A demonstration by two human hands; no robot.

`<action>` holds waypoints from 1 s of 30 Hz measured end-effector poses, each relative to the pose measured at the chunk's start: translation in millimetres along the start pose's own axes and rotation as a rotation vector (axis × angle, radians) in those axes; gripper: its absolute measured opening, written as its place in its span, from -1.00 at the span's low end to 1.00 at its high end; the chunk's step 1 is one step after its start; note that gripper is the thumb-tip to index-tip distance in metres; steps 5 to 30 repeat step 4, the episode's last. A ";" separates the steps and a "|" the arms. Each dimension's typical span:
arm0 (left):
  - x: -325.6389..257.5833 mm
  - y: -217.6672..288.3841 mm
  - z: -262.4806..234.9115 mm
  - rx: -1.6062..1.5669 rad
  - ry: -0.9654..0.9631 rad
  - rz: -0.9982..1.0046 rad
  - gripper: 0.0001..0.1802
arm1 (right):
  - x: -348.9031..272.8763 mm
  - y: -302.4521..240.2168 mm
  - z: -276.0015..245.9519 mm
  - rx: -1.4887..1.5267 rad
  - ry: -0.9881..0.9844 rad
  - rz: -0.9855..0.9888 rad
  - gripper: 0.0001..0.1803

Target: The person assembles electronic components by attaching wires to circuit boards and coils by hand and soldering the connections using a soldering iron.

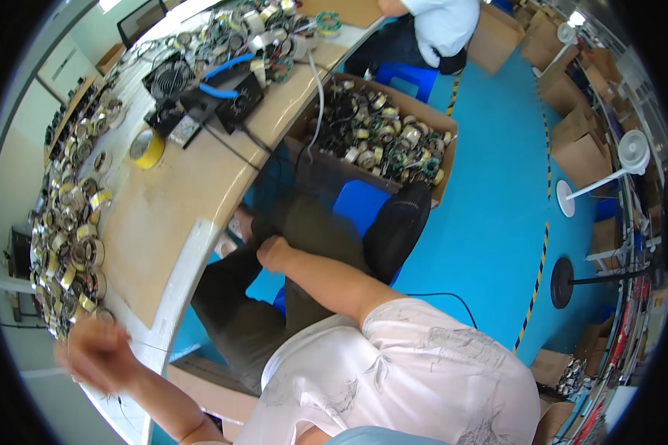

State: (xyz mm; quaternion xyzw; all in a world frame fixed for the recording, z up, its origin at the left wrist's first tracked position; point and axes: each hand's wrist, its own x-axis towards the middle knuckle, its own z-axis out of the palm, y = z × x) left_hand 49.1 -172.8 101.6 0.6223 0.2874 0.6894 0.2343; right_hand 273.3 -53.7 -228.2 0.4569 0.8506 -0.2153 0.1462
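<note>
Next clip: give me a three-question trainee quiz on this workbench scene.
1. True or false: the roll of yellow tape lies on the workbench.
2. Where is the right hand? A) on the person's lap B) inside the cardboard box C) on the small black fan
3. Fill in: the left hand is blurred beside a long pile of wound ______.

Key: 1 true; 2 A; 3 coils.

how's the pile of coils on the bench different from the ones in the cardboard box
The coils on the bench lie loose in a long heap along the far edge of the bench, near the blurred left hand. The coils in the cardboard box are contained, sitting on the blue floor beside the bench, tangled with more dark wire. Both are ring-shaped windings with yellow and green tape.
</note>
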 end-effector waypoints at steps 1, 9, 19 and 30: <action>-13.6 26.9 -5.9 -0.196 0.055 0.145 -0.64 | 0.6 -0.3 -2.2 -0.026 -0.027 -0.003 -0.76; -32.1 79.1 25.2 -0.279 0.299 0.538 -0.73 | 11.8 2.6 19.0 0.001 -0.024 -0.010 -0.75; -32.1 79.1 25.2 -0.279 0.299 0.538 -0.73 | 11.8 2.6 19.0 0.001 -0.024 -0.010 -0.75; -32.1 79.1 25.2 -0.279 0.299 0.538 -0.73 | 11.8 2.6 19.0 0.001 -0.024 -0.010 -0.75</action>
